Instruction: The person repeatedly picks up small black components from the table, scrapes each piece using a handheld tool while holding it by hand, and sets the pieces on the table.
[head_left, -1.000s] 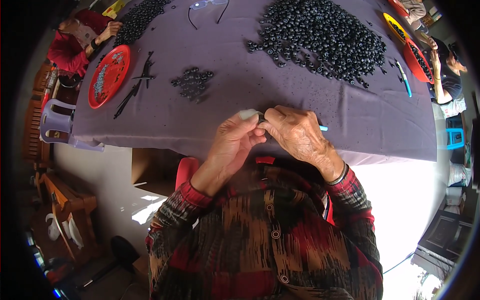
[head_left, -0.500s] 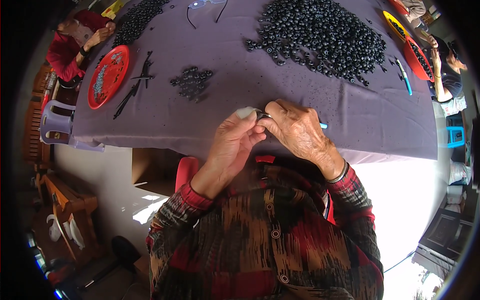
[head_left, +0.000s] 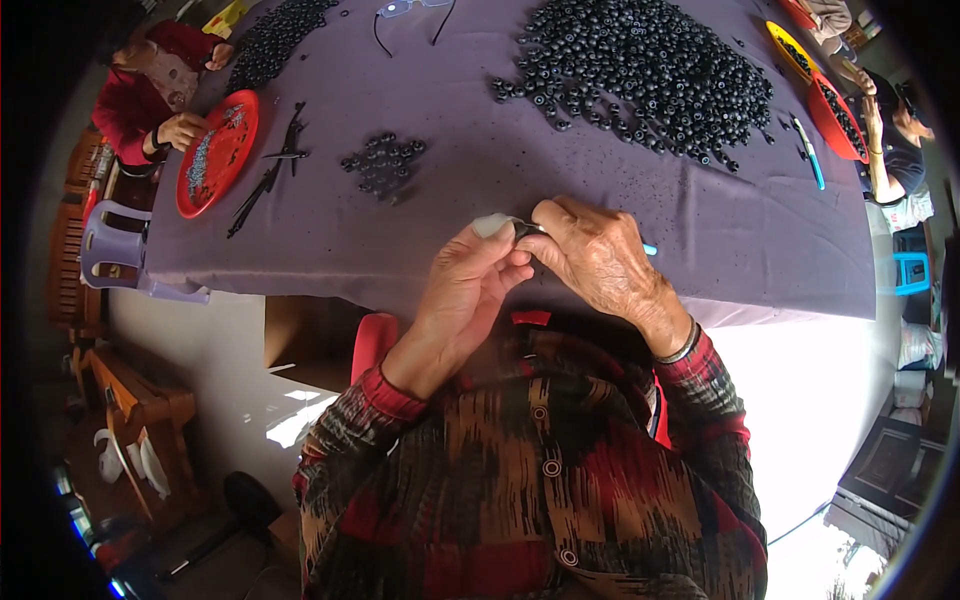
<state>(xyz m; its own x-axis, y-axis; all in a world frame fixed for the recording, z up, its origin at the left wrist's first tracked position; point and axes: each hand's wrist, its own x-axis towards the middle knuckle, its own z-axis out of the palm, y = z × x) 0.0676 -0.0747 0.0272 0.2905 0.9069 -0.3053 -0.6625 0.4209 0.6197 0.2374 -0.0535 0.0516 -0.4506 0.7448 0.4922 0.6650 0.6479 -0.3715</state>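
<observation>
Between the thumb and fingers of my left hand (head_left: 462,285) is a small black round part (head_left: 523,231); white covering wraps the thumb tip. My right hand (head_left: 605,262) is closed against it, gripping a slim blue-ended tool (head_left: 650,249) whose tail sticks out beyond the palm. A thin shiny tip shows where the hands meet, mostly hidden by fingers. Ahead lies a small cluster of black parts (head_left: 384,165). Farther right spreads a big heap of the same black ring-shaped parts (head_left: 640,80).
Left of the cluster lie black strips (head_left: 262,190) and a red plate (head_left: 246,120) of grey bits. Glasses (head_left: 410,8) rest at the far edge. On the right are a blue-and-white tool (head_left: 808,152) and a red bowl (head_left: 848,150). Co-workers sit at both sides.
My hands stay almost still, with the right one tilting slightly. At the left, a co-worker's hands have parted, and one has come down to the red plate.
</observation>
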